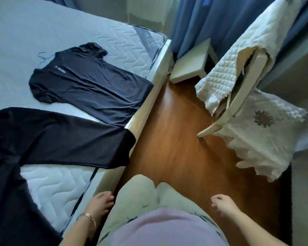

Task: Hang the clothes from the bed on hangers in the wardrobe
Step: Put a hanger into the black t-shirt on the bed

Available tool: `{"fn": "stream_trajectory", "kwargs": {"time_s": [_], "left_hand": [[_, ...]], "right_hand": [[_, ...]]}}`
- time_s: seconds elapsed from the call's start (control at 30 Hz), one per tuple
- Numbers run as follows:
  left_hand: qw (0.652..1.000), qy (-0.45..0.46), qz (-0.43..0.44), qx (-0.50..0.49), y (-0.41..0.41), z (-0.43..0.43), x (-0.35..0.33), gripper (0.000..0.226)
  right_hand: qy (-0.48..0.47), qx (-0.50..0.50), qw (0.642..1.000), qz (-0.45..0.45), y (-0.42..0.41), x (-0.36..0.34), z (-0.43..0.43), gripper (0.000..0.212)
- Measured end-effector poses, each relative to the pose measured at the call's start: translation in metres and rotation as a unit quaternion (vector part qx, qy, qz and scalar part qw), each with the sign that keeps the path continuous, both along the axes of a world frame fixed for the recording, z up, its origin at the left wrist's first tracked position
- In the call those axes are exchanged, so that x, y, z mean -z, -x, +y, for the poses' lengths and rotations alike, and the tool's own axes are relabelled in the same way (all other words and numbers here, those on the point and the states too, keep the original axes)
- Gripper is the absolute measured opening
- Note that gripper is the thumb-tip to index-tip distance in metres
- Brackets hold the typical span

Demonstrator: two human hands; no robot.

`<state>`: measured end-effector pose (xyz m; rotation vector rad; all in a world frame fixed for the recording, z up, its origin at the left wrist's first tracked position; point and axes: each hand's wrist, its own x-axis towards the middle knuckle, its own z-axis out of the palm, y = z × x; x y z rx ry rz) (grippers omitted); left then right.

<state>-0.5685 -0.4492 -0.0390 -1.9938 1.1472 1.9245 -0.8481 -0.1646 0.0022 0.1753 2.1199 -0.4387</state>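
looks early: dark tee point(89, 86) & black garment point(48, 139) lie flat on bed point(114, 43), unhung; no hanger/wardrobe in view. left hand point(100, 203) & right hand point(222, 205) both empty, fingers loosely curled.

Soft matt dark navy cloth T-shirt point(89, 87), smooth black cloth garment point(57, 137) with a faint sheen, white quilted mattress point(124, 43) fabric stitched in wavy lines, glossy warm-brown wooden floor point(176, 139), cream quilted cloth cover point(238, 55), thin shiny metal bangle point(90, 216)
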Motion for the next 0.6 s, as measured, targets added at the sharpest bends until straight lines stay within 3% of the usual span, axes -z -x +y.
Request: {"fn": "stream_trajectory", "kwargs": {"time_s": [0.07,0.27,0.4,0.5,0.6], "left_hand": [[0.999,0.024,0.002,0.024,0.056,-0.011,-0.041,0.013],[0.999,0.019,-0.039,-0.033,0.089,-0.059,-0.021,0.025],[0.986,-0.049,-0.105,-0.121,0.074,-0.094,0.002,0.028],[0.974,-0.058,-0.120,-0.182,0.071,-0.124,0.026,0.021],[0.972,-0.054,-0.129,-0.190,0.104,-0.156,0.006,0.023]], "right_hand": [[0.025,-0.019,0.999,0.007,0.041,-0.002,-0.040,0.016],[0.091,-0.099,0.991,0.012,0.124,-0.001,-0.163,0.015],[0.050,-0.131,0.990,-0.004,0.153,0.000,-0.219,0.018],[0.003,-0.227,0.974,-0.015,0.179,-0.003,-0.256,0.021],[-0.022,-0.298,0.954,-0.013,0.210,-0.008,-0.296,0.026]]}}
